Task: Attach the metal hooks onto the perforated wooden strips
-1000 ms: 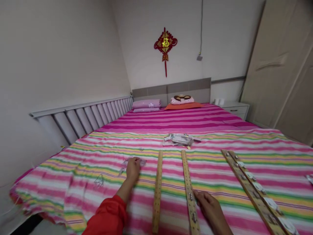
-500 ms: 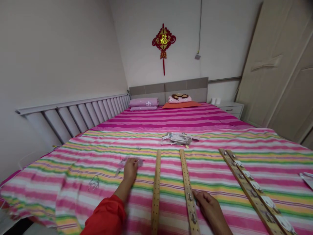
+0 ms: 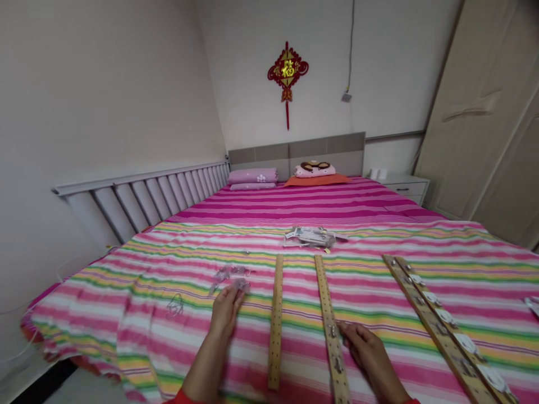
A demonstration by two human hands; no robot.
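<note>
My left hand is closed in a pinch on a small clear plastic bag, whose contents are too blurred to name. More clear plastic bags with small shiny bits lie just beyond it. My right hand, fingers curled, is at the right edge of a perforated wooden strip, close to a small metal fitting; its fingertips may hold something hidden. A second metal fitting sits lower on that strip. Between my hands lies another perforated wooden strip with no fittings visible on it.
Two more wooden strips at the right carry metal fittings and white round pieces. A pile of clear packets lies farther up the striped sheet. Some thin wire-like pieces lie at the left. A radiator stands along the left wall.
My left hand has drawn back slightly toward me with a small bag in its fingers, apart from the other bags. The right hand stays beside the strip. The view has shifted slightly.
</note>
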